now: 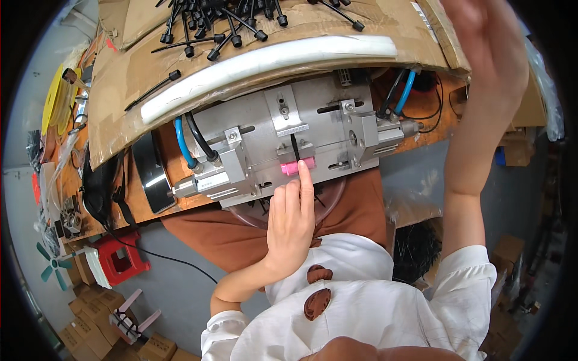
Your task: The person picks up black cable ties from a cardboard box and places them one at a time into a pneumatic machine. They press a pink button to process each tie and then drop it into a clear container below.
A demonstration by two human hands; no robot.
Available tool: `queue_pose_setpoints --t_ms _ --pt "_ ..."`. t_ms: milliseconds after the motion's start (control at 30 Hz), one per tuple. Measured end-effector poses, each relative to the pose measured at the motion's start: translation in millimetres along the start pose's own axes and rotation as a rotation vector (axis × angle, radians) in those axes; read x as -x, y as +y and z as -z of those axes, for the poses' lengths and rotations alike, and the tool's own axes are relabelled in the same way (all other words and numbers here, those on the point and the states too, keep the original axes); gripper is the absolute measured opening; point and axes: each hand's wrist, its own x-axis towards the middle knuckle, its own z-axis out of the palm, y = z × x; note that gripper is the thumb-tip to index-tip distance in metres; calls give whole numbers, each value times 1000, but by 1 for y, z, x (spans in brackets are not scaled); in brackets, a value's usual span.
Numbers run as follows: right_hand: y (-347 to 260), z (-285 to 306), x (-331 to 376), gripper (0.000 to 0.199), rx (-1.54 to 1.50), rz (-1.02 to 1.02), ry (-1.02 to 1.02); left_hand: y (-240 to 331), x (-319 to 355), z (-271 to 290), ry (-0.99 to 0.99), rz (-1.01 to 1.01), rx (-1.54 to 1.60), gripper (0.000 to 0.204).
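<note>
My left hand (291, 216) reaches up to a metal fixture (241, 111). Its index finger is stretched out, the tip pressing at a small pink block (291, 169) on the fixture's near edge; the other fingers are curled and hold nothing visible. A thin black plastic rod (294, 146) runs from the block toward a metal stop (292, 129). Metal cylinder clamps stand on both sides, the left clamp (232, 171) and the right clamp (364, 135). At the top right my right hand (475, 18) is raised, smeared by motion and cut off by the picture's edge, so its fingers cannot be made out.
Cardboard (114, 78) with a white foam strip (271, 57) covers the fixture's far side. Several black plastic pieces (235, 39) lie on it. Blue hoses (183, 143) feed the clamps. A phone (152, 171) lies left; a clear bowl (244, 216) sits below the fixture, above my lap.
</note>
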Motion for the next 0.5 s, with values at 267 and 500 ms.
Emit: queue_pose_setpoints --t_ms 267,500 --pt "7 -88 164 53 930 -268 -104 -11 -22 30 -33 -65 97 68" --pt "70 -131 218 57 969 -196 -100 -79 -168 74 382 -230 -151 27"
